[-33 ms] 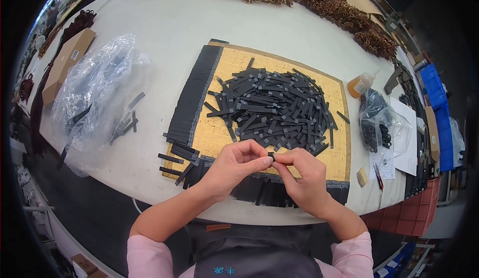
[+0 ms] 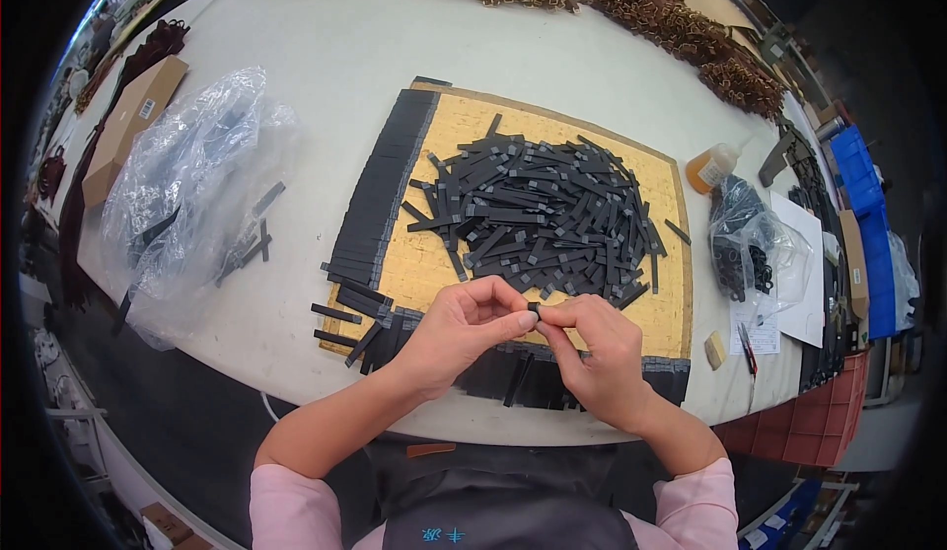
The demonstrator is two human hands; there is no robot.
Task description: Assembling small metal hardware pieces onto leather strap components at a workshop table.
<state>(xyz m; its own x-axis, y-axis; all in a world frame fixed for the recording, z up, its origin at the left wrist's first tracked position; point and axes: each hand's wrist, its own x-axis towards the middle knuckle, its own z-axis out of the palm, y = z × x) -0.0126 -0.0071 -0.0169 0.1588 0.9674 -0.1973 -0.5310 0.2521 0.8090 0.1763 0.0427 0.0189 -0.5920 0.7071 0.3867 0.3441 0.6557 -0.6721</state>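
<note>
My left hand (image 2: 475,325) and my right hand (image 2: 602,353) meet above the near part of a yellow board (image 2: 404,254). Between their fingertips they pinch a small black strip (image 2: 534,307), which looks folded or curled into a loop; most of it is covered by the fingers. Just beyond the hands, a heap of short black strips (image 2: 543,205) with grey ends lies on the board. More black strips (image 2: 385,185) lie side by side along the board's left edge, and another row (image 2: 473,377) runs along the near edge, partly under my hands.
Left of the board is a clear plastic bag (image 2: 197,215) beside a long cardboard box (image 2: 133,126). To the right stand a bottle of amber liquid (image 2: 712,168), a bag of black parts (image 2: 740,239), a beige block (image 2: 715,350) and a slim red-and-black tool (image 2: 748,348). Brown straps with brass-coloured rings (image 2: 681,37) lie at the back.
</note>
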